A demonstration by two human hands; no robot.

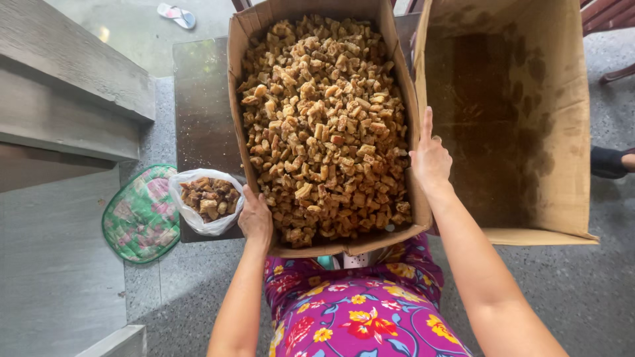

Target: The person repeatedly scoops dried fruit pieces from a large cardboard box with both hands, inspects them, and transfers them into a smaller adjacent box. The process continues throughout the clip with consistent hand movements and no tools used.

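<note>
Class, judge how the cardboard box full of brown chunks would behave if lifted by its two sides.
The full cardboard box probably feels heavy, being heaped to the rim. Its thin walls may bow where the left hand and right hand press. Loose chunks could spill if it tips.

Both hands, left hand [254, 217] and right hand [430, 157], on the full cardboard box [241, 92] of brown chunks [324, 125].

At twelve o'clock the full box [324, 125] runs past the picture's top edge. At three o'clock a dark shoe [607, 162] is cut off, its wearer unseen. The right hand [430, 158] hides its palm against the cardboard.
</note>
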